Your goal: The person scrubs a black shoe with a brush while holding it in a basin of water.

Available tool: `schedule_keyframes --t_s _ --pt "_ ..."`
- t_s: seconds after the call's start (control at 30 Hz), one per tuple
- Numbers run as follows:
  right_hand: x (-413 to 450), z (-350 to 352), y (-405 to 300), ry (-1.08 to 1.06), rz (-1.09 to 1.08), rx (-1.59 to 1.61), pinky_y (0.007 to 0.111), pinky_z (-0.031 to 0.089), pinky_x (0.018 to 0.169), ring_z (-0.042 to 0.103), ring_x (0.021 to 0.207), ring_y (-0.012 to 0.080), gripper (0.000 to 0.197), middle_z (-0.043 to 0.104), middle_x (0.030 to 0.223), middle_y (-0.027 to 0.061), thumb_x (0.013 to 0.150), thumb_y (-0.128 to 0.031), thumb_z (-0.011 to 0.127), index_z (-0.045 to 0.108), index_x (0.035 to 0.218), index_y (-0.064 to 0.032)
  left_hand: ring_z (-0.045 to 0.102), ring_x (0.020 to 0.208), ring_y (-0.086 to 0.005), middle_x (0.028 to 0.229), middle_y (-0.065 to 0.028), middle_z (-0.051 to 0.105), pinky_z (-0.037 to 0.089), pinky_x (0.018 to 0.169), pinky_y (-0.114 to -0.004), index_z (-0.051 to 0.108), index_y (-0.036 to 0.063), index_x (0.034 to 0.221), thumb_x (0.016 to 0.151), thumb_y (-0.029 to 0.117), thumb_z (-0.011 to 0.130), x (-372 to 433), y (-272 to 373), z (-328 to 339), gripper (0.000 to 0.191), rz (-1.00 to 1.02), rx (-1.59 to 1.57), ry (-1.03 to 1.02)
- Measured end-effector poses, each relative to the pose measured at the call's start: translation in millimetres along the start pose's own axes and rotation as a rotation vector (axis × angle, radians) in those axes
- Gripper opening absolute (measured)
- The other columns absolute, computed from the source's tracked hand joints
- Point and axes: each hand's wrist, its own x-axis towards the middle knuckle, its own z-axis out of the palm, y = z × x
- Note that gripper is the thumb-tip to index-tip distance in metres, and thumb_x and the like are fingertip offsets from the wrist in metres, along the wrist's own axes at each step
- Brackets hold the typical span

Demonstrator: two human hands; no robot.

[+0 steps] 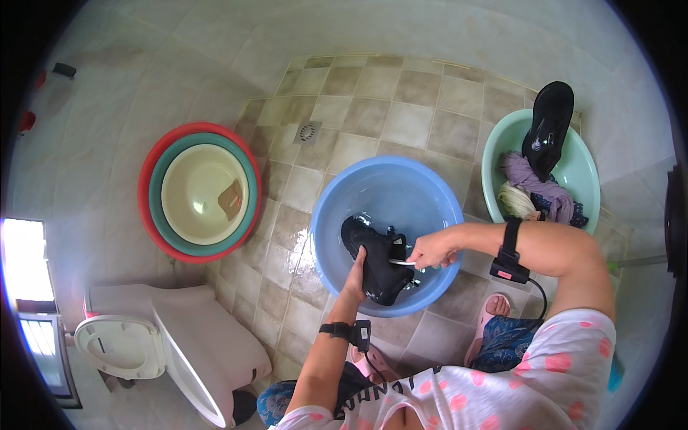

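Observation:
A wet black shoe lies tilted over the water in a blue plastic basin, which stands on the floor before me. My left hand grips the shoe along its side, thumb on top. In my right hand is the handle of a white brush, its far end against the shoe near the opening. The brush's bristles cannot be made out. Both forearms wear black straps with small boxes and cables.
At the right a mint-green basin holds bundled cloths and another black shoe. Nested red, teal and cream basins hang or lean at the left wall. A toilet stands lower left. The tiled floor has a drain.

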Motion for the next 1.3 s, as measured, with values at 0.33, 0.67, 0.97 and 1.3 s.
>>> schedule_keyframes --t_s 0.33,0.67,0.97,1.3 --pt "68.4 23.3 -6.4 0.213 -0.025 0.245 0.03 0.038 0.038 0.05 0.047 0.0154 0.021 0.049 0.055 0.0069 0.089 -0.022 0.048 0.063 0.098 -0.011 0.06 0.103 -0.0245 0.119 -0.0117 0.058 0.047 0.093 -0.036 0.047 0.0049 0.127 0.09 0.056 0.043 -1.8 -0.3 -7.9 0.063 0.025 -0.012 -0.01" --pt "68.2 23.9 12.1 0.08 -0.05 0.374 0.025 0.033 0.038 0.043 0.048 0.0095 0.022 0.046 0.064 0.002 0.091 -0.026 0.048 0.061 0.102 -0.0132 0.059 0.105 -0.0241 0.12 -0.0117 0.057 0.047 0.093 -0.036 0.047 0.0049 0.127 0.09 0.056 0.042 1.6 -1.9 -0.5 0.063 -0.009 0.007 -0.007" --pt "29.6 4.3 13.1 -0.151 -0.085 0.676 0.025 0.03 0.036 0.037 0.044 0.0084 0.024 0.038 0.061 -0.0007 0.091 -0.027 0.049 0.055 0.112 -0.0169 0.059 0.104 -0.0241 0.119 -0.0112 0.058 0.047 0.092 -0.036 0.047 0.0047 0.126 0.091 0.055 0.04 4.4 -4.9 -9.2 0.062 0.04 -0.041 -0.075" --pt "132.6 39.7 13.7 0.533 -0.034 0.118 0.026 0.029 0.035 0.039 0.046 0.0093 0.017 0.04 0.059 0.0022 0.09 -0.028 0.049 0.055 0.096 -0.0127 0.06 0.102 -0.0251 0.118 -0.0121 0.058 0.048 0.091 -0.038 0.048 0.0046 0.126 0.09 0.057 0.042 9.5 -3.5 -6.7 0.064 0.01 0.01 0.007"
